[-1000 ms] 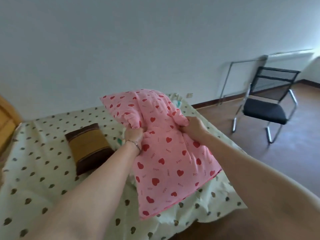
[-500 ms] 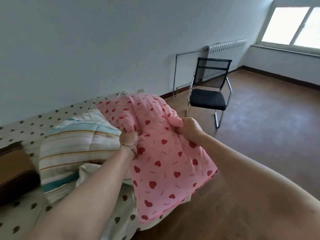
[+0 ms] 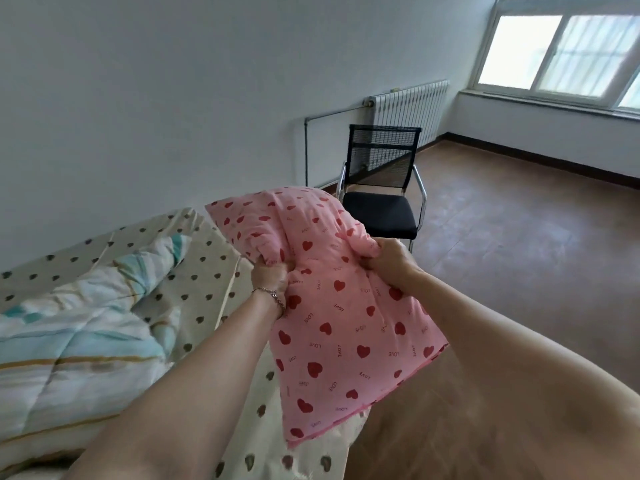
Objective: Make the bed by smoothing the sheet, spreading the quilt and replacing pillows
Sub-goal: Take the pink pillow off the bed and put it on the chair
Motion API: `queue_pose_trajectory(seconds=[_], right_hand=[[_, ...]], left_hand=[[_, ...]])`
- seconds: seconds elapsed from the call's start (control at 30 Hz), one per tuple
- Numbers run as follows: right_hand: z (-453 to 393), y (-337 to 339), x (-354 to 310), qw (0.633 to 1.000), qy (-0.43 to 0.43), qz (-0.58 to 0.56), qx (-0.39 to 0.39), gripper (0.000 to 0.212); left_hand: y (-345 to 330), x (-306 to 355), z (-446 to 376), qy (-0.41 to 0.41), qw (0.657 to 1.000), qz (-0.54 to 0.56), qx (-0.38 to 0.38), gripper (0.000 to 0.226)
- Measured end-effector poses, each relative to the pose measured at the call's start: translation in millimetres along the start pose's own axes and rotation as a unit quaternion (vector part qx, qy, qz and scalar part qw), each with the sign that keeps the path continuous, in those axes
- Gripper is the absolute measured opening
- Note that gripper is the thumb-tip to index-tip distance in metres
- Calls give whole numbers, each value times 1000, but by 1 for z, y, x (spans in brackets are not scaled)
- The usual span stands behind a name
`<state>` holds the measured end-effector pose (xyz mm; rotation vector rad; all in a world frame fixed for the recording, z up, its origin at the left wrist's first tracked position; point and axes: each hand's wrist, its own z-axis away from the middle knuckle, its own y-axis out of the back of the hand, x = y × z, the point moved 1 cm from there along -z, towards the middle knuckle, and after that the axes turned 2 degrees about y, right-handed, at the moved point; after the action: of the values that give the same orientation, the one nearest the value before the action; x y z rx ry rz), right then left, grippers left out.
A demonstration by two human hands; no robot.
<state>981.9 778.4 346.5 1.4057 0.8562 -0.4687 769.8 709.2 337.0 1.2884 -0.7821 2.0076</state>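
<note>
I hold a pink pillow (image 3: 332, 320) printed with red hearts in the air over the foot corner of the bed. My left hand (image 3: 270, 279) grips its left side and my right hand (image 3: 389, 259) pinches its right side. A striped white, teal and tan quilt (image 3: 69, 337) lies bunched on the left of the bed. The cream sheet (image 3: 204, 271) with dark hearts shows beside and below the quilt.
A black mesh chair (image 3: 381, 188) with chrome legs stands on the brown floor just beyond the pillow. A white radiator (image 3: 408, 110) and its pipe run along the far wall. A window (image 3: 561, 53) is at the upper right.
My view has swung right, away from the head of the bed. The brown pillow has left view; the quilt, the chair and the window came in. Both hands keep their grip on the pink pillow.
</note>
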Motion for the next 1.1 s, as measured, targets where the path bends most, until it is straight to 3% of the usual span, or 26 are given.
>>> queue_pose_trajectory(seconds=[0.07, 0.27, 0.63, 1.1], right_hand=[[-36, 21, 14, 1000, -3, -4, 15, 8], [-134, 87, 67, 999, -11, -17, 41, 20], [-307, 192, 165, 1000, 23, -5, -13, 7], [-473, 234, 261, 998, -2, 6, -56, 5]], left_hand=[[-41, 10, -19, 3, 1000, 0, -11, 16], [-163, 28, -68, 12, 999, 0, -40, 22], [-356, 19, -151, 14, 999, 29, 34, 16], [-507, 0, -260, 26, 997, 26, 72, 18]])
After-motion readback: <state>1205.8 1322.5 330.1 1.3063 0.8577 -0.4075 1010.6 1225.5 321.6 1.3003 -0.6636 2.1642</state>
